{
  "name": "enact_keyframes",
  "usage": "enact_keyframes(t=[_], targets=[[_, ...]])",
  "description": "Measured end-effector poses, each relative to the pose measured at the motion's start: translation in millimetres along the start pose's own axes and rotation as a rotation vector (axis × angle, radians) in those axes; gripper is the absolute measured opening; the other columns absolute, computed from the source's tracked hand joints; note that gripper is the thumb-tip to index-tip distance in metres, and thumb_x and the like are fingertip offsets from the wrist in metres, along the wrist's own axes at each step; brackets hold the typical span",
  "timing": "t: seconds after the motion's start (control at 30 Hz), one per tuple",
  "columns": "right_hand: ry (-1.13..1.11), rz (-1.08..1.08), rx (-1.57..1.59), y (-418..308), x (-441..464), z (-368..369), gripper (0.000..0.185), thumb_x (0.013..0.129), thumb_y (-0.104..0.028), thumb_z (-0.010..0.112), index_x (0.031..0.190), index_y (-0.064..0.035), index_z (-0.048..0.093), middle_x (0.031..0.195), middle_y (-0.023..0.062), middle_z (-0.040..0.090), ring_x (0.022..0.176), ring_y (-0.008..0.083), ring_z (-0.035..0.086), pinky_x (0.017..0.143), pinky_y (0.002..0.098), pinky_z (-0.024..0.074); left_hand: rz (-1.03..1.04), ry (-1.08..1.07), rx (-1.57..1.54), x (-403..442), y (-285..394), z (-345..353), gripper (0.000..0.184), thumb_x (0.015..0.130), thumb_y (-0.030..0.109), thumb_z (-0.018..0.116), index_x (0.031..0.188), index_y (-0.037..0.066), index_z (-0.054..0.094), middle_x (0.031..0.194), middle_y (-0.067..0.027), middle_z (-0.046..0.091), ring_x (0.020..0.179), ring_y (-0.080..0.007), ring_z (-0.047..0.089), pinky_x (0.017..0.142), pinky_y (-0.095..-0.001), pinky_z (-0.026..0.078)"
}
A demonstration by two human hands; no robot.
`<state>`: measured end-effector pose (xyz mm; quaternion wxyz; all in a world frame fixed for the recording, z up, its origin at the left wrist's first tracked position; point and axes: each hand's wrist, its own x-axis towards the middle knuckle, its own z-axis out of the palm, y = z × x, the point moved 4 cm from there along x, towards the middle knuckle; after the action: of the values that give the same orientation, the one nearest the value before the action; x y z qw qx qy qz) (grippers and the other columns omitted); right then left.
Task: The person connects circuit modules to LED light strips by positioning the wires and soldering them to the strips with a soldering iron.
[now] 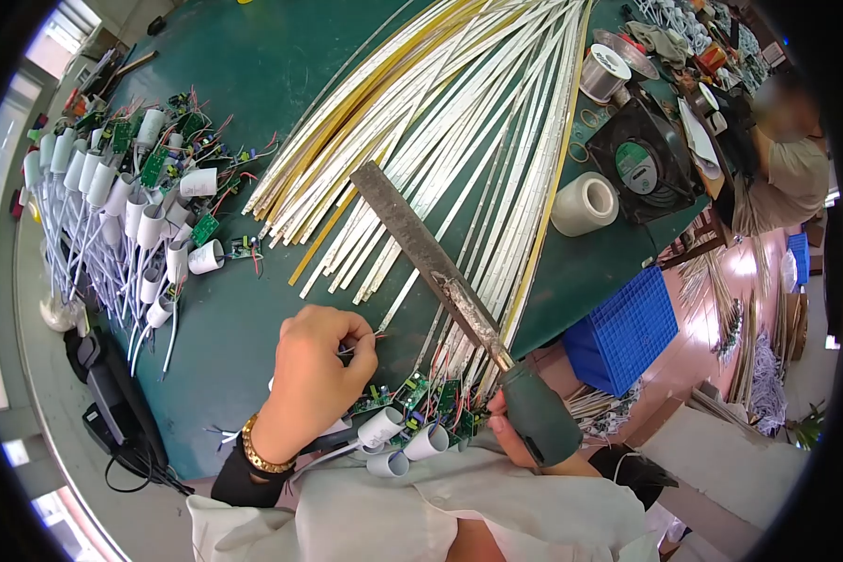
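Pinching thin wires (pixel 381 335) in my left hand (pixel 311 365), thumb and forefinger clamped together, just beside white strip (pixel 399 302) end on green tabletop (pixel 229 347). Right hand (pixel 509 436) behind green tool handle (pixel 539 417) (mostly hidden; cannot tell whether fingers grip). Circuit boards (pixel 415 386), white cylindrical housings (pixel 381 428) between my hands.
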<state>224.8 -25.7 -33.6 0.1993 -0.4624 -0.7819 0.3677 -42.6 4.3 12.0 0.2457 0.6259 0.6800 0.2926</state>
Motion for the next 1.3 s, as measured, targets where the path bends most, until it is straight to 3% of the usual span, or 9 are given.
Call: enact_keyframes(t=[0.07,0.13,0.17,0.33,0.57,0.63,0.77,0.83,1.3], targets=[[-0.019,-0.001,0.018,-1.7,0.0,1.3,0.030,0.073,-0.016,0.076,0.101,-0.0070,0.069,0.094,0.0108,0.067,0.081,0.0297,0.066,0.068,0.0355,0.0547,0.044,0.048,0.091,-1.8,2.6,0.9,0.008,0.072,0.000,0.069,0.077,0.004,0.065,0.072,-0.0064,0.063,0.073,-0.0224,0.058,0.067,-0.0329,0.044],[-0.053,0.917,1.057,22.5,-20.3,20.1,0.025,0.079,-0.017,0.072,0.101,-0.0059,0.068,0.096,0.0116,0.067,0.081,0.0275,0.066,0.069,0.0346,0.0551,-0.066,0.112,0.056,-4.6,-0.4,5.0,0.009,0.069,0.001,0.070,0.074,0.007,0.065,0.071,-0.0022,0.060,0.079,-0.0223,0.056,0.077,-0.0354,0.042],[-0.059,0.920,1.058,20.4,-19.1,18.8,0.025,0.079,-0.017,0.072,0.101,-0.0059,0.068,0.096,0.0116,0.067,0.081,0.0275,0.066,0.069,0.0346,0.0551,-0.072,0.111,0.058,-5.5,0.2,7.1,0.009,0.069,0.001,0.070,0.074,0.007,0.065,0.071,-0.0022,0.060,0.079,-0.0223,0.056,0.077,-0.0354,0.042],[-0.222,0.077,0.048,-4.2,-1.2,-1.4,0.020,0.091,-0.011,0.058,0.107,-0.0032,0.065,0.101,0.0100,0.066,0.086,0.0223,0.066,0.071,0.0369,0.0579,-0.100,0.180,0.161,-9.1,1.2,13.8,0.012,0.067,0.001,0.071,0.072,0.011,0.064,0.068,0.0013,0.057,0.082,-0.0202,0.055,0.084,-0.0371,0.038],[-0.206,0.422,0.505,6.9,-11.9,2.6,0.029,0.075,-0.018,0.077,0.101,-0.0071,0.068,0.097,0.0100,0.067,0.078,0.0248,0.066,0.066,0.0360,0.0554,-0.097,0.233,0.094,-9.6,-3.7,15.7,0.012,0.068,0.002,0.072,0.070,0.010,0.063,0.066,0.0010,0.056,0.081,-0.0205,0.055,0.084,-0.0368,0.039],[-0.171,0.013,0.061,6.5,-8.7,0.8,0.036,0.071,-0.025,0.080,0.101,-0.0103,0.068,0.093,0.0103,0.067,0.072,0.0279,0.065,0.063,0.0365,0.0538,-0.105,0.245,0.096,-9.7,-4.4,16.1,0.012,0.067,0.002,0.072,0.069,0.010,0.063,0.066,0.0010,0.056,0.081,-0.0205,0.055,0.084,-0.0370,0.038],[-0.295,0.029,-0.001,46.0,-37.3,27.1,0.039,0.067,-0.026,0.081,0.102,-0.0127,0.069,0.087,0.0081,0.068,0.068,0.0286,0.066,0.060,0.0366,0.0533,-0.073,0.253,0.181,-8.9,-4.2,16.1,0.013,0.066,0.002,0.072,0.069,0.010,0.063,0.065,0.0012,0.055,0.081,-0.0206,0.055,0.085,-0.0372,0.038],[0.021,-0.366,0.370,73.8,-64.3,46.4,0.012,0.088,-0.012,0.064,0.095,-0.0036,0.060,0.079,0.0061,0.062,0.071,0.0176,0.064,0.063,0.0328,0.0517,-0.063,0.244,0.187,-8.3,-3.8,16.8,0.013,0.065,0.002,0.073,0.067,0.010,0.062,0.065,0.0016,0.055,0.081,-0.0206,0.055,0.085,-0.0370,0.037],[-0.273,-0.161,-0.074,12.0,-17.2,1.3,0.020,0.083,-0.020,0.072,0.097,-0.0061,0.070,0.083,0.0063,0.069,0.076,0.0177,0.066,0.069,0.0318,0.0525,-0.039,0.240,0.205,-8.1,-3.8,19.2,0.014,0.064,0.002,0.071,0.066,0.011,0.061,0.066,0.0011,0.052,0.081,-0.0212,0.053,0.083,-0.0378,0.037]])
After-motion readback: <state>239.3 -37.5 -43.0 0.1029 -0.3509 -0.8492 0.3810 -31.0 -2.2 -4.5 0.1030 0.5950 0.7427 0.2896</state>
